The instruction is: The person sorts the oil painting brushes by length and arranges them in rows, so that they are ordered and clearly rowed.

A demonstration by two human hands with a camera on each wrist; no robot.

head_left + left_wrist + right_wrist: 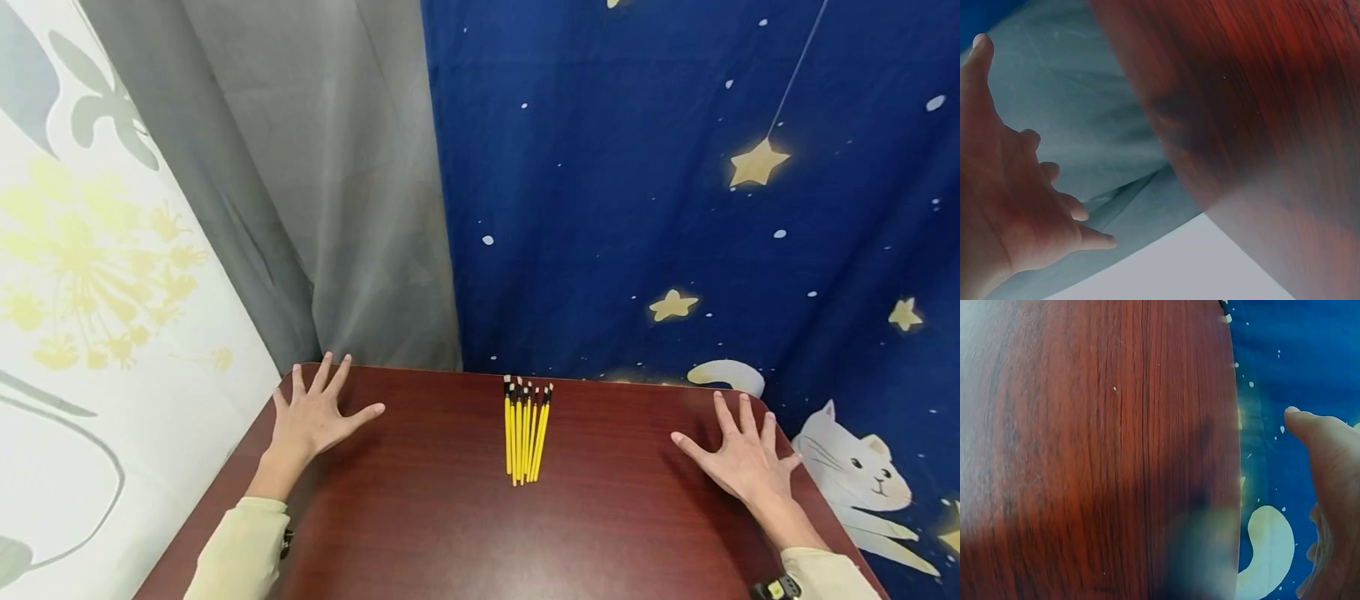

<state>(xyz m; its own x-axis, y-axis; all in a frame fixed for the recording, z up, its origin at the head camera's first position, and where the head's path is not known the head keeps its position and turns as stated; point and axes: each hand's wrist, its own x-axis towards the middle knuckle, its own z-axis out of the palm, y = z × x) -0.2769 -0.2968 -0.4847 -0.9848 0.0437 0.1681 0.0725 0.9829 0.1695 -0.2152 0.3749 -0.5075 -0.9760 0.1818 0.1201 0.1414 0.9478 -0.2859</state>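
Several yellow-handled paintbrushes (521,442) lie in a loose bundle at the middle of the far part of the table, dark ferrules and pale bristle tips toward the back edge. My left hand (311,421) is spread wide over the far left corner, fingers straight and thumb pointing inward. Over the far right side, my right hand (746,462) spreads the same way. Both hands hold nothing and are well apart from the brushes. In the left wrist view the left hand (1016,200) shows its palm side; in the right wrist view part of the right hand (1335,469) appears.
The dark red wood-grain table (420,533) has rounded far corners. Behind it hang a grey curtain (360,208) and a blue curtain (585,208) with stars and a white cat. A white patterned cloth (150,333) hangs along the left side.
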